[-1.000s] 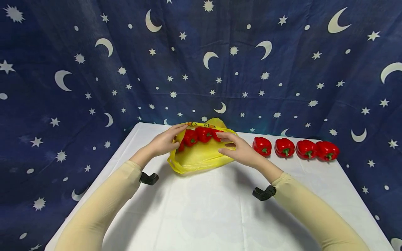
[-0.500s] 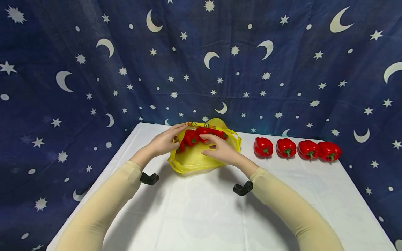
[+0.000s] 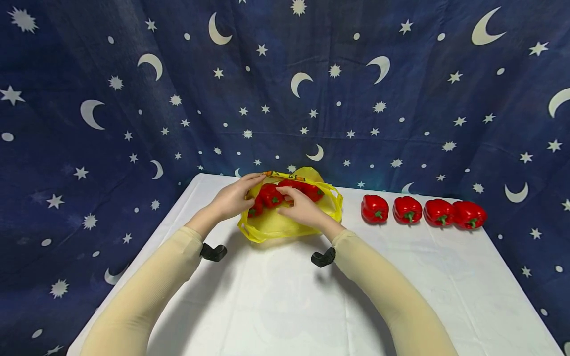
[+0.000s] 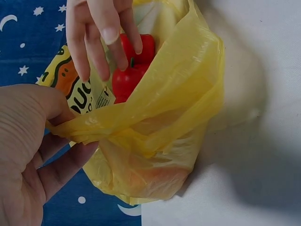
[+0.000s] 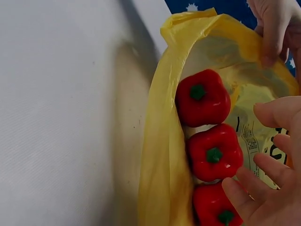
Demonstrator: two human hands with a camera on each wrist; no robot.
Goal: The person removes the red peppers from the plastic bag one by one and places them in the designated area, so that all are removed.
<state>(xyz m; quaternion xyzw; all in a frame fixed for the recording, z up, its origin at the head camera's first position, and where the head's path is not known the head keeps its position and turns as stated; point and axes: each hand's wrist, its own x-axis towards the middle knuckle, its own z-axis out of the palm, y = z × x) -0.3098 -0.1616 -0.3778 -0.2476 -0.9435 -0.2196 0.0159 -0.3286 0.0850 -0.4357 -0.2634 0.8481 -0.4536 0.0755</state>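
A yellow plastic bag [image 3: 280, 228] lies on its side at the back of the white table, its mouth facing me. My left hand [image 3: 232, 199] pinches the bag's rim at the left; the left wrist view shows thumb and fingers on the folded film [image 4: 99, 123]. Inside the bag sit several red bell peppers with green stems, among them one pepper [image 3: 270, 196] near the left hand and another pepper [image 5: 204, 99] in the right wrist view. Within the bag's mouth is my right hand [image 3: 304, 208], fingers spread and holding nothing, close to the peppers.
Right of the bag, several more red peppers [image 3: 407, 210] stand in a row along the back of the table [image 3: 285, 306]. A dark blue curtain [image 3: 276, 84] with moons and stars hangs behind the table. Each wrist carries a black camera mount [image 3: 213, 252].
My right hand has moved left, from the bag's right edge to the middle of its mouth. The left hand keeps its hold on the rim, and the peppers in the row have not moved.
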